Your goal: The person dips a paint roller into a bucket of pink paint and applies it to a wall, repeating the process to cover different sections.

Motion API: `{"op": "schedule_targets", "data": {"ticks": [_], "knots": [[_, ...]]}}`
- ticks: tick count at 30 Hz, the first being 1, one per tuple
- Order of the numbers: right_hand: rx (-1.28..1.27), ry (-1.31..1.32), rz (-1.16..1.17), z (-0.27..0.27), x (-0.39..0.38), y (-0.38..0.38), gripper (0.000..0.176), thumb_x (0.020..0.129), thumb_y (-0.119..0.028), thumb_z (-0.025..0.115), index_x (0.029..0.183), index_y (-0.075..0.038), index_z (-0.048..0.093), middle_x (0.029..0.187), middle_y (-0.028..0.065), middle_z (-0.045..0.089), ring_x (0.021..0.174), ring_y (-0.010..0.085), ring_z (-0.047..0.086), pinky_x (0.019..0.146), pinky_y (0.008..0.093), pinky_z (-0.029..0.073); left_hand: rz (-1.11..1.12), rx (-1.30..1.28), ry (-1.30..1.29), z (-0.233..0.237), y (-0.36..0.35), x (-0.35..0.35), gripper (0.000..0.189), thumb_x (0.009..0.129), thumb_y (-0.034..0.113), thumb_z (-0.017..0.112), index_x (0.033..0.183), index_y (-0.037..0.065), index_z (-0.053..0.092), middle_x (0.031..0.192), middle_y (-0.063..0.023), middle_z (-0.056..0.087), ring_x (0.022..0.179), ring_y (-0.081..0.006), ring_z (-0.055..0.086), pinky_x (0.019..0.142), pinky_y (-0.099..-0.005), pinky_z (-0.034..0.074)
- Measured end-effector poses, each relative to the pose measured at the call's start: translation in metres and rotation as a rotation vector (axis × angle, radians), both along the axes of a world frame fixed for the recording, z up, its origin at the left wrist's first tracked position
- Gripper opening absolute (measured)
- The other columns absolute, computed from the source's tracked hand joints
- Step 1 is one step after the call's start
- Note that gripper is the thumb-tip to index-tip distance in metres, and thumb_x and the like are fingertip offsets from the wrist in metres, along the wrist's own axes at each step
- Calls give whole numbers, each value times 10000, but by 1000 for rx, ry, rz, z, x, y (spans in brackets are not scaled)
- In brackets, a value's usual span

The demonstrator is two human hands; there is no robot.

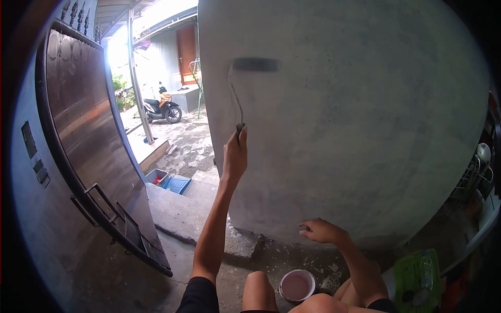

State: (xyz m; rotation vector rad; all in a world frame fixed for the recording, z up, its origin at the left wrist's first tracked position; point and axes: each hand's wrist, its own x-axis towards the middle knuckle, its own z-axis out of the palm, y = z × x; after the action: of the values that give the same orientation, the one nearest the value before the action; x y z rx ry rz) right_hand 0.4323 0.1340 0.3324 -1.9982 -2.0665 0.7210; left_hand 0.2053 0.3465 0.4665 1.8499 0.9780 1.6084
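My left hand [235,154] is wrapped round the handle of a paint roller [255,64], whose dark, slightly blurred sleeve lies against the upper left part of the grey wall [334,135]. The roller's thin metal frame rises from the handle to the sleeve's left end. Lower down, my right hand [319,230] is held out near the foot of the wall, fingers apart and slightly curled, holding nothing. On the floor between my legs and the wall is a round bucket [297,285] with a pale rim and pinkish-grey contents.
A brown metal door [88,99] stands open at the left. Beyond the doorway are a parked motorbike [163,108], a post and a blue tray [177,184] near a step. A green basket [418,279] is at the lower right, below a dish rack [469,175].
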Motion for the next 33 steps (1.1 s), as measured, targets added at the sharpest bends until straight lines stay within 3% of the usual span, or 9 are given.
{"op": "schedule_targets", "data": {"ticks": [4, 9, 13, 17, 22, 25, 29, 33], "knots": [[7, -2, -17, -1, 2, -2, 445, 972, -348, 593, 1301, -49, 598, 1095, 190, 704, 1010, 355, 671, 904, 426, 514, -18, -30, -8, -10, 3, 3, 393, 1072, 329, 466, 1010, -42, 580, 646, -217, 430, 593, -188, 319, 521, -403, 357], [-41, -16, -40, 4, 0, -6, 450, 974, -352, 594, 1313, -56, 589, 1107, 189, 702, 1029, 351, 668, 918, 425, 511, -8, -37, -31, -90, -8, 4, 373, 1070, 312, 474, 1013, -41, 580, 643, -201, 453, 597, -167, 338, 524, -391, 363], [-17, -9, -65, 3, -3, -6, 459, 967, -353, 603, 1309, -47, 591, 1106, 192, 702, 1020, 352, 670, 918, 424, 511, 9, -135, 16, -112, -22, -2, 354, 1066, 294, 486, 1018, -43, 581, 648, -199, 466, 605, -162, 352, 531, -392, 370], [-33, 2, -45, 1, -5, -4, 455, 969, -347, 606, 1307, -43, 592, 1108, 195, 701, 1022, 350, 672, 914, 424, 513, 2, -98, -7, -83, -14, 0, 354, 1064, 295, 489, 1017, -44, 580, 649, -215, 474, 590, -182, 355, 530, -397, 376], [-19, 14, -31, 2, -3, -6, 458, 976, -352, 598, 1314, -44, 589, 1114, 204, 698, 1024, 358, 671, 916, 426, 514, 5, 66, -8, -14, 4, 4, 371, 1062, 307, 489, 993, -47, 577, 665, -245, 485, 575, -305, 327, 533, -418, 380], [-21, 1, -58, -1, 0, -6, 461, 979, -361, 593, 1317, -49, 590, 1118, 209, 696, 1023, 362, 670, 914, 430, 514, -5, 70, 19, 24, 8, 2, 385, 1062, 320, 486, 975, -45, 577, 663, -243, 487, 580, -325, 333, 541, -429, 380], [-18, -7, -81, 1, 1, -10, 453, 980, -362, 592, 1314, -57, 594, 1113, 207, 698, 1025, 359, 670, 911, 430, 513, -11, 42, 22, 27, 8, 6, 400, 1063, 329, 482, 956, -46, 569, 667, -245, 491, 574, -320, 342, 544, -431, 379], [-18, 23, -81, 2, 4, -14, 452, 975, -350, 594, 1315, -51, 592, 1095, 198, 702, 1013, 357, 671, 909, 426, 512, -10, 16, -1, -17, -1, 11, 403, 1068, 322, 480, 943, -53, 561, 649, -214, 449, 570, -229, 350, 535, -418, 362]]}}
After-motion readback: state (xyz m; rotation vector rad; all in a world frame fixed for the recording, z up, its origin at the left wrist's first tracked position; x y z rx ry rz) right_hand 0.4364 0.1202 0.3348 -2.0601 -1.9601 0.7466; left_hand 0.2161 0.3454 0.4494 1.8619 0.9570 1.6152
